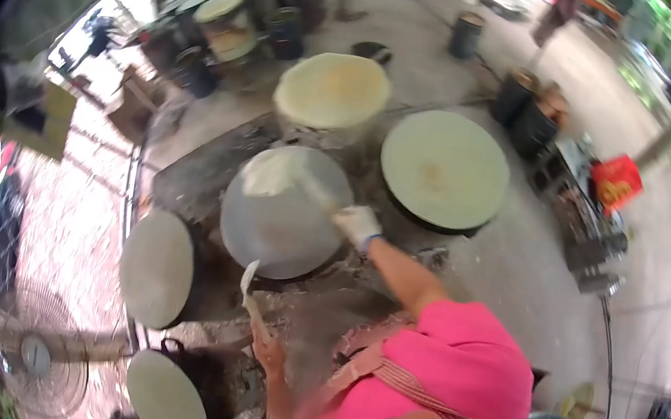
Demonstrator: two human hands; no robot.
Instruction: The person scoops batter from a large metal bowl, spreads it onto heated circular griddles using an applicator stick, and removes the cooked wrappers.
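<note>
Two hands at work, gloved right hand [357,224] gripping a spreader [314,189] on the central round griddle [281,228], pale batter [269,176] at its far edge, left hand [267,353] holding a spatula [252,294] near the griddle's near rim.

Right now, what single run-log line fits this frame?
right hand: gloved, holds spreader on round griddle | left hand: holds spatula near griddle edge | batter: partly spread | nearby: four more round plates, fan

Bright daylight, fisheye warp, motion blur
</note>
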